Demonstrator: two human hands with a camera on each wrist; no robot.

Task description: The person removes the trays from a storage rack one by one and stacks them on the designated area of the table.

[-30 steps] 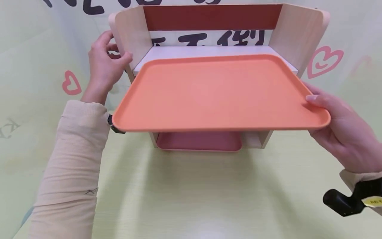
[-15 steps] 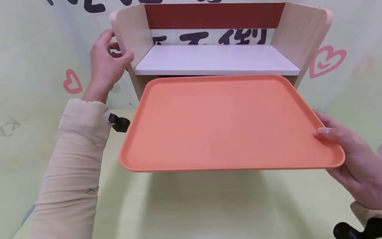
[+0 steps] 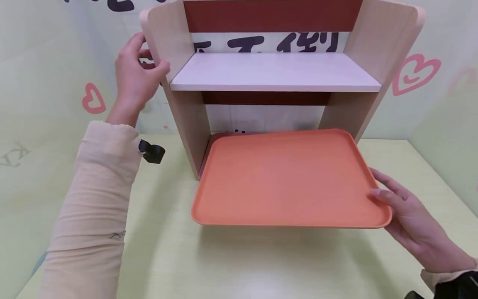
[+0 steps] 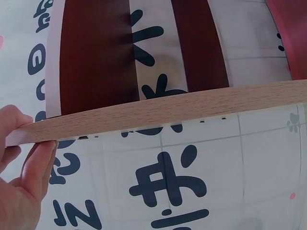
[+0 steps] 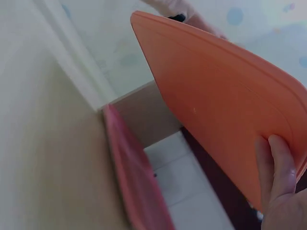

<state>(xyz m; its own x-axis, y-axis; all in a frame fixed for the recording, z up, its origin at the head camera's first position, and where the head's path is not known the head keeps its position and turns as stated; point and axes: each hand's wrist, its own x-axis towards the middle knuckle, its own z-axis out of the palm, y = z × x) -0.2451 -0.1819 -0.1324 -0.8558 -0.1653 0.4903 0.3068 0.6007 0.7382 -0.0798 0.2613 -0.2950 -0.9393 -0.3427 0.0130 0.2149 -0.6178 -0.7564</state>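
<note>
The orange tray [image 3: 291, 182] is held up over the table [image 3: 261, 265], by the low space of the wooden shelf [image 3: 390, 41]. The right hand [image 3: 414, 224] pinches its right edge by the corner nearest the person, thumb on top and fingers under. The left hand [image 3: 136, 74] pinches the front edge of the left side board [image 3: 169, 37], thumb on 1 side and fingers on the other. I can't tell how far the orange tray's back end goes in. The pink tray [image 5: 139, 177] sits in the low space; in the head view, the orange tray hides nearly all of it. The black strap [image 3: 459, 286] on the right wrist is cut off.
</note>
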